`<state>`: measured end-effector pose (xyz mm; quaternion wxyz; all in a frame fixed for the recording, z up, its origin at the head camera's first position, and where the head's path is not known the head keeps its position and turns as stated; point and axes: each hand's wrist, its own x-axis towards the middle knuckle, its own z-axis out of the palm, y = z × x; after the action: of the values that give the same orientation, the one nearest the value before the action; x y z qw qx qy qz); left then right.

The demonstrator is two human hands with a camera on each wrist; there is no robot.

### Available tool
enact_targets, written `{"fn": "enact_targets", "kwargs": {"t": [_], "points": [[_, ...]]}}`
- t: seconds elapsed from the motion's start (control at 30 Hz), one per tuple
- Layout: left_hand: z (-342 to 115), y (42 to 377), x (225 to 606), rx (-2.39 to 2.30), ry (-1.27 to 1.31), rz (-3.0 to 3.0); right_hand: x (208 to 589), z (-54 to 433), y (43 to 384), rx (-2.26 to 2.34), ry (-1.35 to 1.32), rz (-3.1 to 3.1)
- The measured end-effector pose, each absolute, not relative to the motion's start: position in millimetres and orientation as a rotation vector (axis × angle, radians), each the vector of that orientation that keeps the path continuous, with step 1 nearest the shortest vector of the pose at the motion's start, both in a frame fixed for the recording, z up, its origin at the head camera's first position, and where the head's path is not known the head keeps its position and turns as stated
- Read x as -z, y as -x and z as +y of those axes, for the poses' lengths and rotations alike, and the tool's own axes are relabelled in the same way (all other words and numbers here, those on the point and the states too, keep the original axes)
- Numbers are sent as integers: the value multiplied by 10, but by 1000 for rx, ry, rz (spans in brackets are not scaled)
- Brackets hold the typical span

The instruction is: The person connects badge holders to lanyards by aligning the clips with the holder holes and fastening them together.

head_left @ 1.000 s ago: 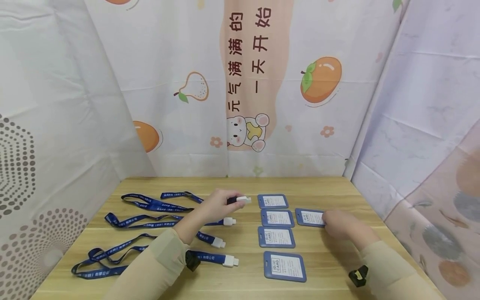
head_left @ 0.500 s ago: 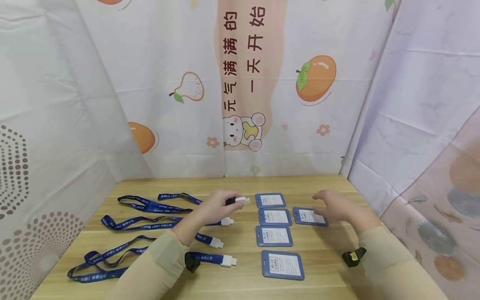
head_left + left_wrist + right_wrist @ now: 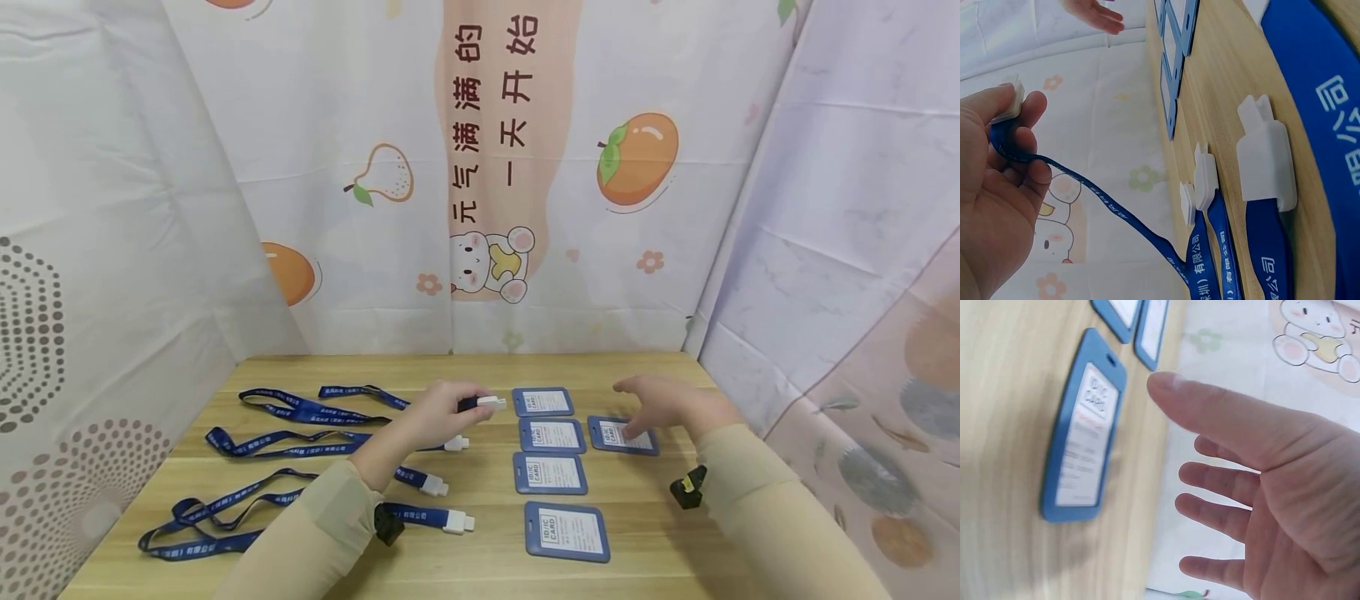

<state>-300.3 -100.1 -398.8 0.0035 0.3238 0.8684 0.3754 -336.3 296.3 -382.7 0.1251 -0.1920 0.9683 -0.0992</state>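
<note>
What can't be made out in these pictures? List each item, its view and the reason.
Head: where the lower-left lanyard loop runs; the left sleeve covers it.
Left wrist: part of the held clip, covered by the left hand.
Right wrist: small print on the nearest card holder, blurred; two other holders, cut off by the top edge.

I saw cloth lanyards (image 3: 1335, 137) with smooth plastic clips (image 3: 1266, 161). The card holders (image 3: 1063, 444) looked like matt plastic around paper inserts (image 3: 1090, 447), the table (image 3: 997, 456) like smooth wood.
</note>
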Motion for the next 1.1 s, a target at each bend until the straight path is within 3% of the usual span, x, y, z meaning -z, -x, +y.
{"fn": "enact_targets", "kwargs": {"t": [0.33, 1.1], "points": [[-952, 3010, 3993, -1158, -1045, 2721, 4106, 3088, 3402, 375, 392, 2757], [-974, 2999, 3999, -1181, -1010, 2693, 4270, 3197, 3420, 427, 469, 2812]]}}
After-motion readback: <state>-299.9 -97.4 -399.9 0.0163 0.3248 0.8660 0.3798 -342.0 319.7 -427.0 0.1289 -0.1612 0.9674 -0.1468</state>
